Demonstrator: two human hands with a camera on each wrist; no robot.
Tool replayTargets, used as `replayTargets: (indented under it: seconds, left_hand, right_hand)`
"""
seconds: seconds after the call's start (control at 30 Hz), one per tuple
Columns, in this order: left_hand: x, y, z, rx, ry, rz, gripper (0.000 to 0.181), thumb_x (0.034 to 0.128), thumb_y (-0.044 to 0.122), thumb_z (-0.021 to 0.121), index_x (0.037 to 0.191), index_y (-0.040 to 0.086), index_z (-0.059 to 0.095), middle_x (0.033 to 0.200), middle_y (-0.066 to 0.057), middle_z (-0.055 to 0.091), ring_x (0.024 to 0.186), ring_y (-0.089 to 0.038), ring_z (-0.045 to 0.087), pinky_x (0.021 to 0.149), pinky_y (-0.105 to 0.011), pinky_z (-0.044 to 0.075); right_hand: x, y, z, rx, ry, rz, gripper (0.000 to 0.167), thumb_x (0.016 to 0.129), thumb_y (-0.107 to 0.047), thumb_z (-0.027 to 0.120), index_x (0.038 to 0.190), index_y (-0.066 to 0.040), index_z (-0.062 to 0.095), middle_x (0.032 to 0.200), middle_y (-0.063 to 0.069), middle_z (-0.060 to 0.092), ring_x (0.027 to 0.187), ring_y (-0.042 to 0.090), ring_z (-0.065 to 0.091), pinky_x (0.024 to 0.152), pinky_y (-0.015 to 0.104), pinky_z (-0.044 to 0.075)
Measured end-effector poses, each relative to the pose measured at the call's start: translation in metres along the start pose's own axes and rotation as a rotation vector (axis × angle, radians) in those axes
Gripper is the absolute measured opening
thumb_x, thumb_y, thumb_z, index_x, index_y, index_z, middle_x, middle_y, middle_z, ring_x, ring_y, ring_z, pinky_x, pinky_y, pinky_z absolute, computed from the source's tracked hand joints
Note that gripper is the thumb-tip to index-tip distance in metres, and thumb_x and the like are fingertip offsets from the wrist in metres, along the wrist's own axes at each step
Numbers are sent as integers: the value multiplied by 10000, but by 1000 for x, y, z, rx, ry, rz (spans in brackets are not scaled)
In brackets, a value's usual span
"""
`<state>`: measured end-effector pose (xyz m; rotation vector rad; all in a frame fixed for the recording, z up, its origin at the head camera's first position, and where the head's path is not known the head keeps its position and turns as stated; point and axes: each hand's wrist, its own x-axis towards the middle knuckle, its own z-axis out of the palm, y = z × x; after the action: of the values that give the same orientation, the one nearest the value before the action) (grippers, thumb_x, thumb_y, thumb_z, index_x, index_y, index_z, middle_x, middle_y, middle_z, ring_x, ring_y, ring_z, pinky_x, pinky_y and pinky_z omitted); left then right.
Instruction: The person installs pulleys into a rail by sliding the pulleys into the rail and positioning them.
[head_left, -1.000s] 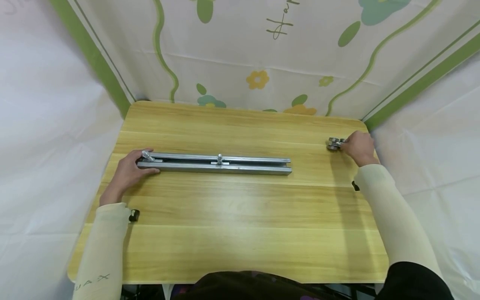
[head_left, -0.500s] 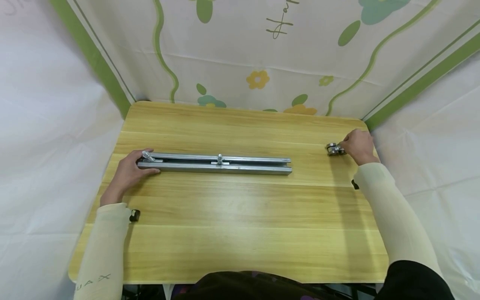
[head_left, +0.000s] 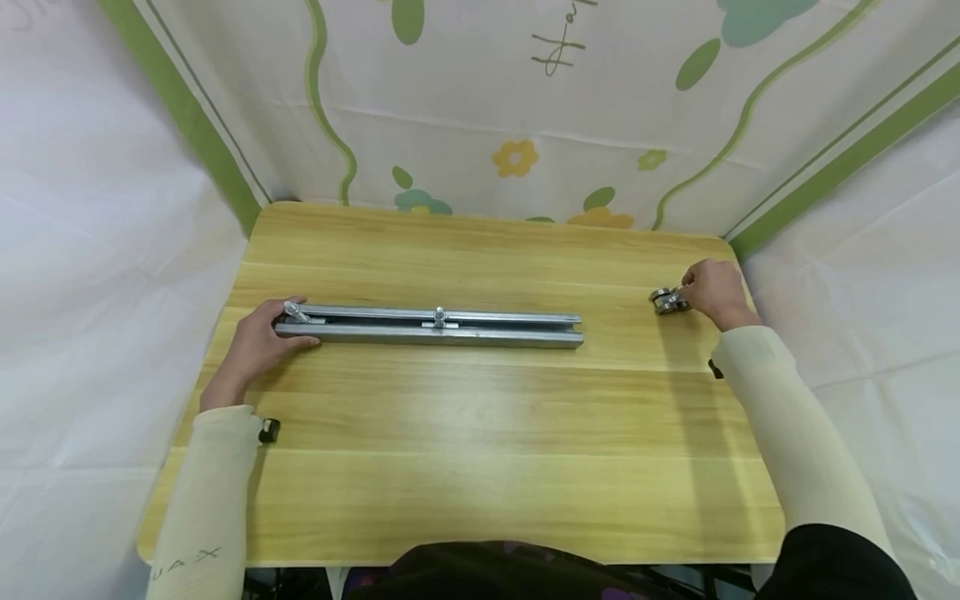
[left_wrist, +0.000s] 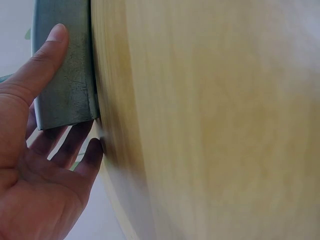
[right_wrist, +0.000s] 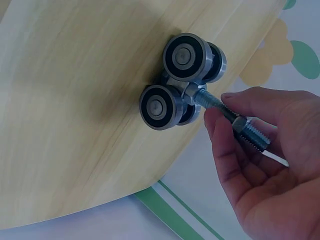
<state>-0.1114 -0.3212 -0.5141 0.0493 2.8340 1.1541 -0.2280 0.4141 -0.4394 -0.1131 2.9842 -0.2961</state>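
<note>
A steel track channel [head_left: 510,335] with an open slot lies lengthwise across the table. My left hand [head_left: 255,340] grips its left end, thumb along the near side and fingers round the far side. In the left wrist view the thumb rests flat on the channel's wall [left_wrist: 67,85]. Two bolted fittings sit in the slot, one bolt [head_left: 440,316] upright near the middle and another bolt [head_left: 295,312] tilted at the left end. On the far right, my right hand [head_left: 717,292] pinches the threaded stem of a four-wheeled roller trolley [right_wrist: 182,57], whose wheels point away from the palm.
The wooden table [head_left: 465,467] has rounded corners. A white curtain [head_left: 450,92] with printed flowers and green stripes hangs behind it and along both sides. Small black devices are strapped at both wrists.
The roller trolley has tipped and shifted slightly left and toward me in my right hand's pinch. My left hand and the track channel have stayed put.
</note>
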Motion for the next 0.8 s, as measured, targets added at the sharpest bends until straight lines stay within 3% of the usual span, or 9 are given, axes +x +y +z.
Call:
replayTargets:
  seconds: [0.2,0.8]
  left_hand:
    - [1,-1,-2,2,2,11,754,860,176,908,1503,12,550,1484,-326,533,1391,-554,462,1159,-701,352]
    - [-1,1,-3,-3,-5,-3,759,855,189,912,1499,12,553,1487,-325,533,1397,-543,460,1165,-693,348]
  right_hand:
    - [-2,-1,0,-4,-36,-4,242,955,-64,646,1068,135,723,1086,386,696,777,459,705,703,608,597]
    - [-17,-16,3,-69,-71,-114,243,974,-114,648,1042,91,759,1020,302,749,843,450,710,826,673,552]
